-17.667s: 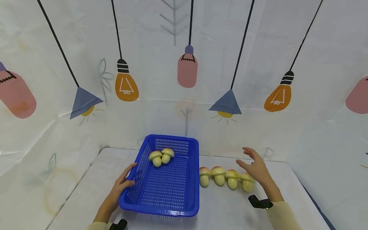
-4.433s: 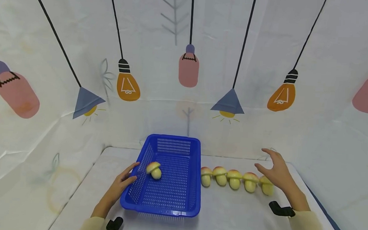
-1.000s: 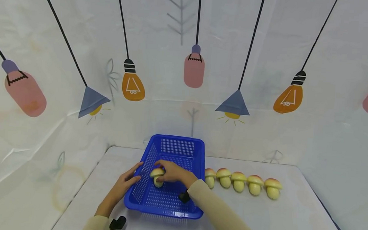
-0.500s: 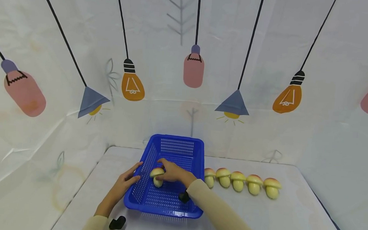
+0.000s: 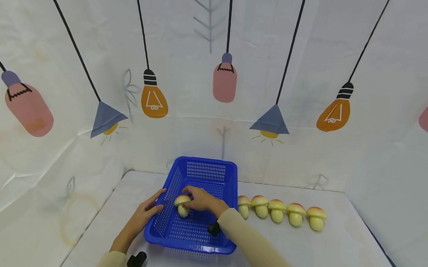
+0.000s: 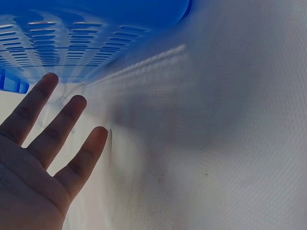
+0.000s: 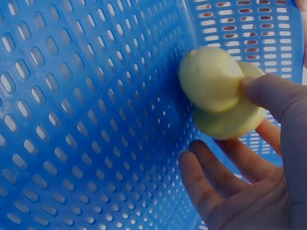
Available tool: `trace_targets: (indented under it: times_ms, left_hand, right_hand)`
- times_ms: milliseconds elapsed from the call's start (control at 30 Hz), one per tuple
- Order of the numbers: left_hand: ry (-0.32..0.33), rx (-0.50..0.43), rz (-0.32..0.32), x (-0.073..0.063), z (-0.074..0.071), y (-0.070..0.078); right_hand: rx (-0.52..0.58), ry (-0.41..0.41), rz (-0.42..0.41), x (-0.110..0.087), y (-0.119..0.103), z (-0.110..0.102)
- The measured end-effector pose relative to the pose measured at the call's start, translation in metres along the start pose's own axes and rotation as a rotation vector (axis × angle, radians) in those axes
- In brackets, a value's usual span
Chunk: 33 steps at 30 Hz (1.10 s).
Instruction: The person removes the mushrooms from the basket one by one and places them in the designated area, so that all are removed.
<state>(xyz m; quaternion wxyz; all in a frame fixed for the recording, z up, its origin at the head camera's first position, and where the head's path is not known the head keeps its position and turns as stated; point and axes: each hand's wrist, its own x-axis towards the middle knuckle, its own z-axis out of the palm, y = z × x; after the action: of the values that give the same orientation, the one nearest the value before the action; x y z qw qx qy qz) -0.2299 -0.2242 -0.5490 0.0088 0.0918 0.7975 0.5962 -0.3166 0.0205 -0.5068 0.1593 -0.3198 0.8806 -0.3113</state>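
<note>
A blue perforated basket (image 5: 197, 242) sits on the white table. Inside it, toward the left wall, is one toy mushroom (image 5: 183, 211) with a yellow cap tinged red and a pale stem. My right hand (image 5: 202, 200) reaches into the basket and pinches this mushroom; the right wrist view shows the thumb on the mushroom (image 7: 211, 79) and fingers beneath its cap, close to the mesh. My left hand (image 5: 145, 212) rests at the basket's left rim, with straight, spread fingers (image 6: 79, 163) beside the outer wall in the left wrist view.
Several more toy mushrooms (image 5: 277, 211) stand in a row on the table (image 5: 323, 256) right of the basket, caps toward the back. A white fabric backdrop (image 5: 185, 136) printed with lamps rises behind the table.
Earlier two mushrooms lay in the basket, then one, while the row on the right grew by one. My right hand came from the row's right end into the basket; over the last second it barely moves.
</note>
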Motion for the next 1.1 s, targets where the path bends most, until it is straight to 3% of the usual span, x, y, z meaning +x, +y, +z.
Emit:
trace_targets:
  times_ms: [233,667,1100]
  left_hand:
    - [0.013,0.001,-0.014,0.0002,0.0005,0.001]
    - [-0.01,-0.002,0.018,-0.001,-0.0012,0.0006]
    - [-0.005,0.005,0.01,-0.0001,-0.0011,-0.0021]
  right_hand:
    - [-0.017,0.002,-0.005,0.0007,-0.0007,-0.0005]
    - [-0.08,-0.047,-0.034,0.002,-0.0071,0.0025]
    - [-0.031,-0.023,-0.03,0.0056,-0.0076,0.003]
